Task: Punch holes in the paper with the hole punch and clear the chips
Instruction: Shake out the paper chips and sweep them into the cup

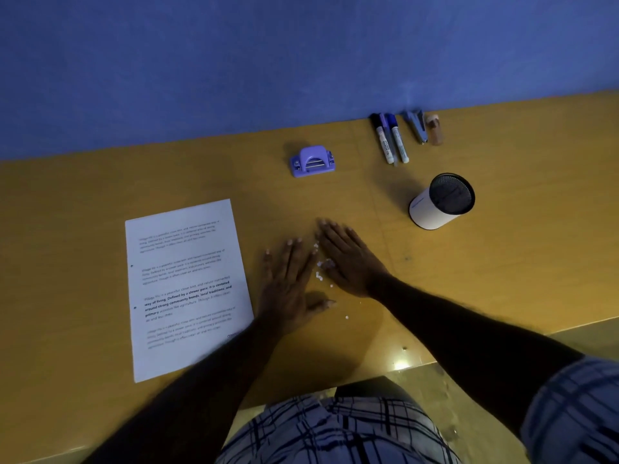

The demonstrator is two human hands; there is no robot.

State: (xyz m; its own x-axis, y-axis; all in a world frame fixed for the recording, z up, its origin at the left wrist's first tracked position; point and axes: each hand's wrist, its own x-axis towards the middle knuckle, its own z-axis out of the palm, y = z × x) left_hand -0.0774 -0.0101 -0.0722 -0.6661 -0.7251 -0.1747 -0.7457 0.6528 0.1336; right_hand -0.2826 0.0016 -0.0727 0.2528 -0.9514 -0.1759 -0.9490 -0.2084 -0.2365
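Note:
A printed sheet of paper (186, 286) lies flat on the wooden desk (67, 229), with two punched holes along its left edge. The purple hole punch (312, 161) stands apart near the back wall. Small white paper chips (322, 267) lie scattered on the desk between my hands. My left hand (290, 289) rests flat, palm down, just left of the chips. My right hand (348, 259) lies flat on their right side, fingers stretched out. Neither hand holds anything.
A white cup with a black mesh inside (440, 202) stands to the right. Two markers (390, 139), a stapler (417, 125) and a small brown bottle (434, 130) lie against the blue wall. The desk's front edge (335, 383) runs close to my body.

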